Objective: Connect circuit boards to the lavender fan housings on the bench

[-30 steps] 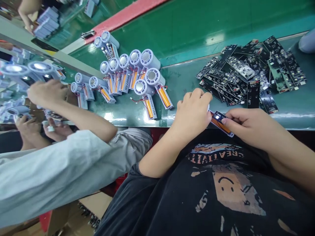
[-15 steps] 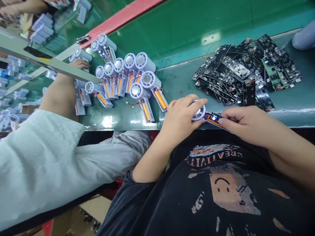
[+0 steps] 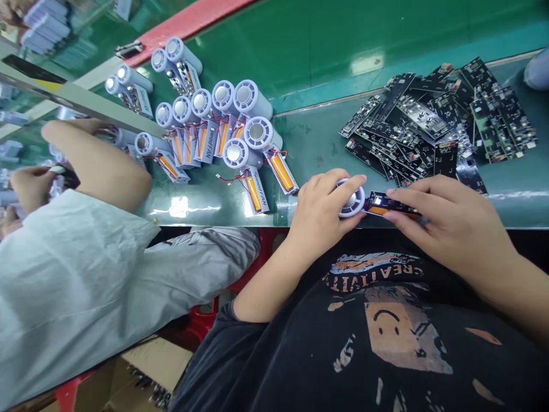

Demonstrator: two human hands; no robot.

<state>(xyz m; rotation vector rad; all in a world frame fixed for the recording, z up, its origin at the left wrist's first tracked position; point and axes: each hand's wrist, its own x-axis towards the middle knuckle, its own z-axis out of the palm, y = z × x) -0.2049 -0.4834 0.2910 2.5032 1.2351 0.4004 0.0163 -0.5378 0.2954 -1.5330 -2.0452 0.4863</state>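
My left hand (image 3: 322,209) is wrapped round the round head of a pale lilac handheld fan (image 3: 354,200) near the table's front edge. Its handle points right, with an orange battery (image 3: 377,210) showing inside. Between thumb and fingers, my right hand (image 3: 446,214) grips a black circuit board (image 3: 388,202) lying along that handle. A small white light shines on the board. Beyond my right hand lies a loose pile of black circuit boards (image 3: 412,126). Left of my left hand stand several open fans (image 3: 257,134) with batteries and red wires.
A person in a pale sleeve (image 3: 68,257) sits at the left, both hands over the bench. A grey metal bar (image 3: 86,103) crosses the upper left. A lilac cylinder (image 3: 538,71) stands at the far right. Below left is an open cardboard box (image 3: 158,363).
My right fingers have shifted onto the board, which now lies straighter along the handle. The neighbouring person's arm has drawn back left from the fans. The view has shifted slightly.
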